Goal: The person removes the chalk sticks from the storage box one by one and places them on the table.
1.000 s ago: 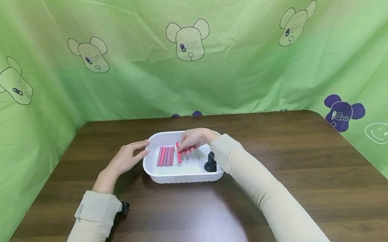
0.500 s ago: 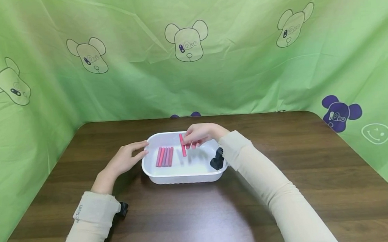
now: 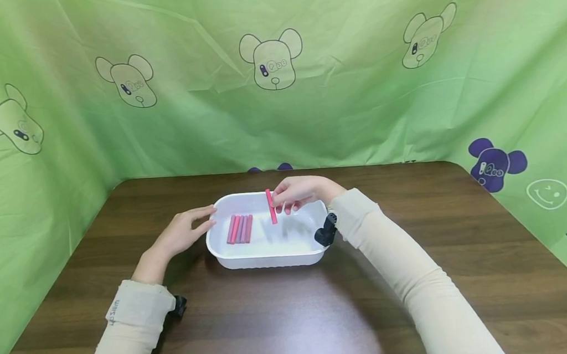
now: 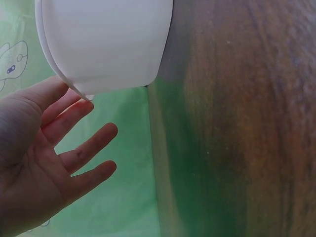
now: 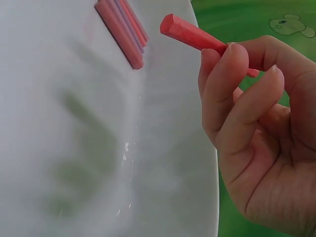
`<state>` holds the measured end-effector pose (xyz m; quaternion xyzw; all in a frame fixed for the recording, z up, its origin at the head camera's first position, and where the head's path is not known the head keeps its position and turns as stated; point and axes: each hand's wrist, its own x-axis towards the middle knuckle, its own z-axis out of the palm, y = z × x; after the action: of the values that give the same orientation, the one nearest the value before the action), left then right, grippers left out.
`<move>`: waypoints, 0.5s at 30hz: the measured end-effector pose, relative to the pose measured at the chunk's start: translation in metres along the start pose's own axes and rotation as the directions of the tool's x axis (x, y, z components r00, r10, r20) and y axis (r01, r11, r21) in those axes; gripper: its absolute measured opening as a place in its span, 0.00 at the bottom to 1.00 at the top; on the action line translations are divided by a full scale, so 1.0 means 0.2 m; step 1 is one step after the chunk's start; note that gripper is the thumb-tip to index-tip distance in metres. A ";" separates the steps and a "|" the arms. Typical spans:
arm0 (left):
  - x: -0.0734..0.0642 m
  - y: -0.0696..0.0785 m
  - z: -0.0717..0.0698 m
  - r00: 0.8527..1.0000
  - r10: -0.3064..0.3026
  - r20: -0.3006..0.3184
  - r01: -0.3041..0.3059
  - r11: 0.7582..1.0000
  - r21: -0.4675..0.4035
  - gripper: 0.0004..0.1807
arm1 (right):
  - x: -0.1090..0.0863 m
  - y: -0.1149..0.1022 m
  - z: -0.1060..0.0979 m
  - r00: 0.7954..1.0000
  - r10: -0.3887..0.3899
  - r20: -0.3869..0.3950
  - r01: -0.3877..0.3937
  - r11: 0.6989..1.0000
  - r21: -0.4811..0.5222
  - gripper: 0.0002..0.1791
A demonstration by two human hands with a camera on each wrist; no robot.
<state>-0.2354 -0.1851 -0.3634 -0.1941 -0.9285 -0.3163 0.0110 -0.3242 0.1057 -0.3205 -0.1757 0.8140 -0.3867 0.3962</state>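
In the head view a white tray (image 3: 270, 261) stands on the table. Side by side at its left lie several pink and purple chalk sticks (image 3: 240, 229). My right hand (image 3: 301, 191) pinches a pinkish-red chalk stick (image 3: 271, 207) between thumb and fingertips, above the tray's back half. Seen from the right wrist, this chalk stick (image 5: 190, 33) slants past the tray's edge, its far end behind the fingers. Relaxed and spread, the fingers of my left hand (image 3: 180, 232) touch the tray's left rim; in the left wrist view two lower fingers (image 4: 91, 148) extend free of it.
The brown wooden table (image 3: 255, 323) reaches back to a green curtain (image 3: 199, 122) printed with bear heads. A black wrist camera (image 3: 326, 230) hangs from the right cuff over the tray's right end; another black camera (image 3: 179, 306) sits by the left cuff.
My right hand has lifted the pinkish-red chalk stick from beside the row and carried it up, back and slightly right. The left hand stays at the rim.
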 end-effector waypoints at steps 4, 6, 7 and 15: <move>0.00 0.00 0.00 1.000 -0.001 0.005 0.001 1.000 0.001 0.23 | -0.02 0.01 -0.01 1.000 -0.004 -0.001 0.004 1.000 0.012 0.08; 0.00 0.00 0.00 1.000 -0.001 0.006 0.001 1.000 0.001 0.23 | -0.04 0.01 -0.02 1.000 -0.005 -0.006 0.005 1.000 0.010 0.08; 0.00 0.00 0.00 1.000 0.000 0.007 0.000 1.000 0.001 0.23 | -0.04 0.01 -0.02 1.000 -0.006 -0.009 0.006 1.000 0.010 0.08; 0.00 0.01 0.00 1.000 -0.007 0.008 0.007 1.000 0.003 0.23 | -0.09 0.03 -0.04 1.000 -0.017 -0.024 0.017 1.000 0.017 0.07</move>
<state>-0.2341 -0.1831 -0.3626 -0.1920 -0.9297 -0.3144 0.0063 -0.3191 0.1242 -0.3133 -0.1745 0.8138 -0.3993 0.3846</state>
